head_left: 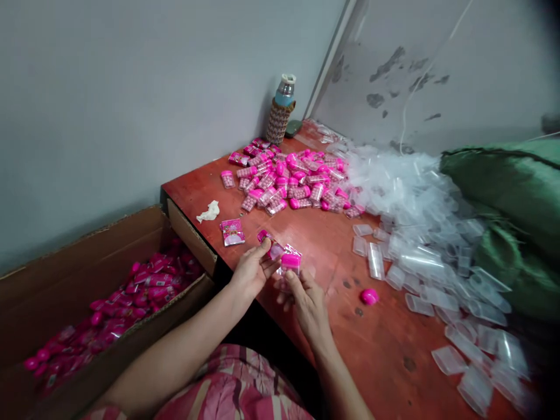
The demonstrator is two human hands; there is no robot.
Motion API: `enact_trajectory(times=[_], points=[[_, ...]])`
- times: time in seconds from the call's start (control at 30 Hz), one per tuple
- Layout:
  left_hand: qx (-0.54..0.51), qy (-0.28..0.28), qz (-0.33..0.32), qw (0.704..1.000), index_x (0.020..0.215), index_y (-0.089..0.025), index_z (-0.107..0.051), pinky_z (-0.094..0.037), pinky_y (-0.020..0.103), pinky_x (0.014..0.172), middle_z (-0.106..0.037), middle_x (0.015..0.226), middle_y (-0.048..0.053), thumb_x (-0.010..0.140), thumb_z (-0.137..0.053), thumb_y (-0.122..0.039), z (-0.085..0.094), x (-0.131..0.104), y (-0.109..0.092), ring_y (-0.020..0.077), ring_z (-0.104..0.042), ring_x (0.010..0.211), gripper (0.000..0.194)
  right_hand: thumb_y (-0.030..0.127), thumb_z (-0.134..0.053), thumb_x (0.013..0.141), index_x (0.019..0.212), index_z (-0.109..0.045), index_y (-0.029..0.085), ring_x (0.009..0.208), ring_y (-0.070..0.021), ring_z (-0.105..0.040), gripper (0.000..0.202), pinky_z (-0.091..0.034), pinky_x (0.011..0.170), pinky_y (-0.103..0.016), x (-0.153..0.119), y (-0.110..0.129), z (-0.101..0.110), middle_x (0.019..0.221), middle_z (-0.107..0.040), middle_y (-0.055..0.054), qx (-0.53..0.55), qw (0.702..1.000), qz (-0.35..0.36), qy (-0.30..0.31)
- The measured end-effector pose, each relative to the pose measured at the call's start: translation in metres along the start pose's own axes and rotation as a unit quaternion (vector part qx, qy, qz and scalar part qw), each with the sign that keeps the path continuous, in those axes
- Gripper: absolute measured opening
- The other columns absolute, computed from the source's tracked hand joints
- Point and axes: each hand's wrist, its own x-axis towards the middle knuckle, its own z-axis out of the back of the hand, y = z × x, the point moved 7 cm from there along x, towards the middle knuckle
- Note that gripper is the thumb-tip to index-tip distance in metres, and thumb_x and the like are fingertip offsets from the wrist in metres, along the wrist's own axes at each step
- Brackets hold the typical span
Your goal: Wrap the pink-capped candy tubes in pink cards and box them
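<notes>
My left hand (252, 269) pinches a small pink printed label (275, 249) between thumb and fingers. Close beside it, my right hand (305, 297) grips a small clear candy container with a bright pink cap (290, 262), its lower part hidden by my fingers. Both hands are just over the front edge of the red table (345, 256). To the left of my left hand, a little stack of pink printed labels (232, 232) lies flat. Beyond my hands is a heap of pink-capped containers (280, 184) filled with small pale pink balls.
An open cardboard box (192, 233) at the left holds many pink packs (144, 289). Clear plastic sleeves (420, 256) spread over the right side, beside a green sack (511, 192). A bottle in a knitted cover (279, 119) stands far back. One pink cap (370, 296) lies nearer.
</notes>
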Motion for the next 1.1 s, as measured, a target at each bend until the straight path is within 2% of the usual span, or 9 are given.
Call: enact_trajectory(times=[0.2,0.37,0.47,0.6,0.77,0.87,0.97,1.1], points=[[0.048,0.024,-0.021,0.998,0.072,-0.012,-0.057,-0.05,0.021,0.053,-0.063,0.066,0.003,0.065,-0.07,-0.022,-0.005,-0.006,0.006,0.0112,-0.06,0.056,0.018,0.044,-0.048,0.081,0.085,-0.054,0.017,0.046,-0.0102,-0.054,0.028,-0.041,0.037,-0.019,0.003,-0.007,-0.001,0.068,-0.061,-0.001,0.034,0.999,-0.005,0.013],[0.137,0.11,-0.031,0.984,0.068,-0.013,-0.054,-0.04,0.019,0.036,-0.057,0.055,0.001,0.067,-0.066,-0.035,-0.02,-0.012,0.008,0.0101,-0.052,0.042,0.026,0.044,-0.047,0.081,0.089,-0.053,0.017,0.047,-0.0096,-0.053,0.029,-0.04,0.037,-0.018,0.003,-0.012,-0.006,0.068,-0.06,-0.001,0.079,0.996,-0.01,0.038],[0.173,0.143,-0.031,0.974,0.07,-0.013,-0.055,-0.037,0.02,0.035,-0.057,0.056,0.001,0.067,-0.065,-0.039,-0.025,-0.016,0.008,0.0095,-0.05,0.04,0.029,0.044,-0.048,0.081,0.088,-0.053,0.018,0.048,-0.0098,-0.053,0.027,-0.041,0.039,-0.018,0.003,-0.013,-0.004,0.067,-0.058,0.0,0.072,0.997,-0.002,0.021],[0.21,0.16,-0.003,0.964,0.066,-0.012,-0.054,-0.034,0.02,0.033,-0.054,0.051,0.0,0.064,-0.068,-0.038,-0.024,-0.017,0.013,0.0089,-0.047,0.036,0.029,0.044,-0.049,0.08,0.085,-0.054,0.019,0.048,-0.0105,-0.053,0.027,-0.041,0.04,-0.019,0.003,-0.014,-0.002,0.064,-0.057,0.001,0.055,0.998,0.013,0.003],[0.237,0.183,-0.005,0.954,0.06,-0.011,-0.055,-0.034,0.021,0.032,-0.054,0.047,0.002,0.069,-0.063,-0.037,-0.026,-0.017,0.012,0.0095,-0.046,0.035,0.029,0.042,-0.049,0.081,0.082,-0.055,0.019,0.047,-0.0105,-0.053,0.024,-0.041,0.041,-0.019,0.002,-0.015,0.002,0.056,-0.055,0.002,0.019,0.999,0.028,-0.025],[0.264,0.207,0.003,0.942,0.056,-0.01,-0.056,-0.035,0.021,0.032,-0.053,0.044,0.002,0.07,-0.063,-0.036,-0.03,-0.018,0.011,0.0099,-0.046,0.033,0.03,0.041,-0.048,0.082,0.086,-0.054,0.019,0.046,-0.0096,-0.053,0.024,-0.04,0.039,-0.018,0.004,-0.016,-0.003,0.064,-0.06,0.0,0.089,0.996,0.01,0.02],[0.296,0.226,-0.004,0.928,0.053,-0.009,-0.057,-0.038,0.022,0.035,-0.055,0.044,0.004,0.068,-0.064,-0.033,-0.032,-0.02,0.012,0.0108,-0.048,0.033,0.029,0.042,-0.048,0.082,0.083,-0.053,0.017,0.041,-0.0088,-0.051,0.025,-0.036,0.034,-0.017,0.007,-0.018,-0.007,0.062,-0.06,0.0,0.182,0.98,-0.02,0.073],[0.311,0.232,-0.001,0.922,0.058,-0.009,-0.061,-0.039,0.024,0.034,-0.055,0.045,0.003,0.069,-0.063,-0.033,-0.031,-0.021,0.016,0.0131,-0.05,0.034,0.027,0.04,-0.051,0.08,0.079,-0.053,0.017,0.044,-0.0084,-0.051,0.023,-0.039,0.037,-0.017,0.008,-0.02,-0.004,0.063,-0.059,0.0,0.178,0.982,-0.014,0.057]])
